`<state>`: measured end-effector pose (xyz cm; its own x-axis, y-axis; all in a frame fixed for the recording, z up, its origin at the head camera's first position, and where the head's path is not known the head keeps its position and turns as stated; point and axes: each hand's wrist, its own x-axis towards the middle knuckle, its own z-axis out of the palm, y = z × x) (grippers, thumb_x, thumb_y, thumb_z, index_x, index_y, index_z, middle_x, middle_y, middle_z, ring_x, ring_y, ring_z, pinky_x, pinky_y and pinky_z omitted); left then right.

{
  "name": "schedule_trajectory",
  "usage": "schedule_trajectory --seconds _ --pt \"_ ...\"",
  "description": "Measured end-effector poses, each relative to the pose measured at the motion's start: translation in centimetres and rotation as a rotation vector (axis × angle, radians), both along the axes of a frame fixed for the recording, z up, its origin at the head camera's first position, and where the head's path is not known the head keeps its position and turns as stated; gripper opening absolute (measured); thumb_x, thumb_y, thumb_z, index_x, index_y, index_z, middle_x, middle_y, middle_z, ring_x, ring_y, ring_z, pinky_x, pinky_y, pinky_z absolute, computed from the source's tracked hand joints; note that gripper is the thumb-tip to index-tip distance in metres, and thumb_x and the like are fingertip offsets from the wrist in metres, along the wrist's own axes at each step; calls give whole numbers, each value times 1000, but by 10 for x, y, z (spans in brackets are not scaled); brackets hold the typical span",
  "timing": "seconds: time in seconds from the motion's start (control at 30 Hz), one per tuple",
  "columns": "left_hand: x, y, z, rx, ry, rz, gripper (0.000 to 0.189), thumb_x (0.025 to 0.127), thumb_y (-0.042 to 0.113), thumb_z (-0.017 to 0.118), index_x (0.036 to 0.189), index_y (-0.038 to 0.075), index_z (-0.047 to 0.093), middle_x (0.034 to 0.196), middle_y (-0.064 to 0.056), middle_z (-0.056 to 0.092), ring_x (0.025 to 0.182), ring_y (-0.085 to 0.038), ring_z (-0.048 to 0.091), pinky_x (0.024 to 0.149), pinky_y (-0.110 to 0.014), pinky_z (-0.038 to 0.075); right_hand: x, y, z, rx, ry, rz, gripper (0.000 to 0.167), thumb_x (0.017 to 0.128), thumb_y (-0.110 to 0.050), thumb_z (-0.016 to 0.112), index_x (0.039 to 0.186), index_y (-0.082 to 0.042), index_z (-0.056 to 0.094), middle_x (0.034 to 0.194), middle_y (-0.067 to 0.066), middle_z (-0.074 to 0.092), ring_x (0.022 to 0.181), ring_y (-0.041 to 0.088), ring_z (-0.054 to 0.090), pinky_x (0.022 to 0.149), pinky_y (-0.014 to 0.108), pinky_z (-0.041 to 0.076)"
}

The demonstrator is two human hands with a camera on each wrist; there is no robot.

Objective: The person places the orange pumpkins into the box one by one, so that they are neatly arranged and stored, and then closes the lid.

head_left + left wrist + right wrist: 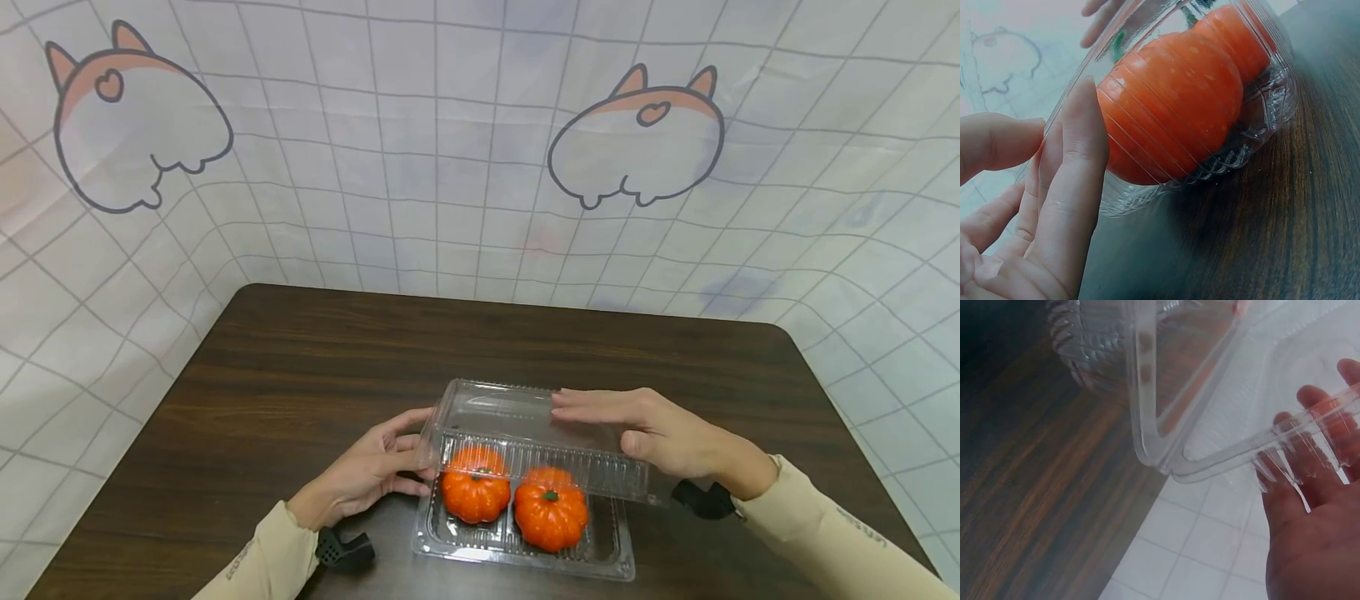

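A clear plastic clamshell container (525, 560) lies on the dark wooden table, its hinged lid (498, 410) partly raised along the far side. Two small orange pumpkins with green stems sit side by side in its base, a left pumpkin (476, 497) and a right pumpkin (551, 515). At the container's left side, my left hand (375, 467) pinches the clear plastic edge between thumb and fingers, as the left wrist view shows. My right hand (660, 429) rests on the outside of the lid with straight fingers, seen through the plastic in the right wrist view.
The wooden table (315, 358) has rounded far corners. White grid-patterned cloth (420, 167) with cartoon corgi prints stands behind it and along both sides. Each wrist wears a black device, the left one (345, 550) close to the tabletop.
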<state>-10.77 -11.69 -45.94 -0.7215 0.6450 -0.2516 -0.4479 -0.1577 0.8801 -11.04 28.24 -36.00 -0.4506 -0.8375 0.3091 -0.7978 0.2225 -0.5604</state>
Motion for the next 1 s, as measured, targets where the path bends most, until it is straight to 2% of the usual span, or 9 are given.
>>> schedule_trajectory --seconds 0.2,0.3,0.37,0.5,0.6,0.73,1.0 --pt "0 -1 0 -9 18 -12 80 98 10 70 163 11 23 96 1 68 91 -15 75 81 -34 67 12 -2 -5 88 123 -65 74 107 -66 17 152 -19 54 156 11 54 151 22 47 119 43 49" --pt "0 -1 0 -2 25 -20 79 99 10 69 163 11 24 95 3 68 90 -12 74 82 -34 67 17 -2 -8 119 175 -80 74 106 -68 19 152 -22 53 158 9 53 151 24 46 118 46 50" --pt "0 -1 0 4 36 -21 77 99 9 68 163 11 24 95 3 69 88 -11 73 81 -32 67 20 -2 -10 128 214 -79 73 105 -68 21 153 -22 52 159 9 52 151 26 46 122 41 46" --pt "-1 -1 -1 11 42 -16 75 99 7 67 162 11 26 97 3 69 86 -11 73 79 -30 67 24 -4 -12 123 285 -57 75 105 -68 23 153 -19 52 161 9 49 151 31 45 132 26 26" --pt "-1 -1 -2 20 36 -19 75 99 6 66 162 11 26 97 3 70 86 -11 74 77 -29 67 27 -5 -13 125 320 -40 77 105 -69 23 154 -16 51 163 10 46 151 33 45 134 23 15" --pt "-1 -1 -2 34 29 -24 74 100 4 65 162 11 25 96 4 70 86 -11 74 77 -29 67 32 -4 -16 157 330 -45 77 104 -70 24 155 -19 48 166 8 41 152 34 43 135 22 9" --pt "1 -1 1 32 14 -19 73 99 5 67 161 15 29 96 4 71 87 -10 74 78 -29 67 40 -5 -22 213 410 -35 75 101 -71 39 156 -20 47 163 15 44 151 35 44 137 28 7"
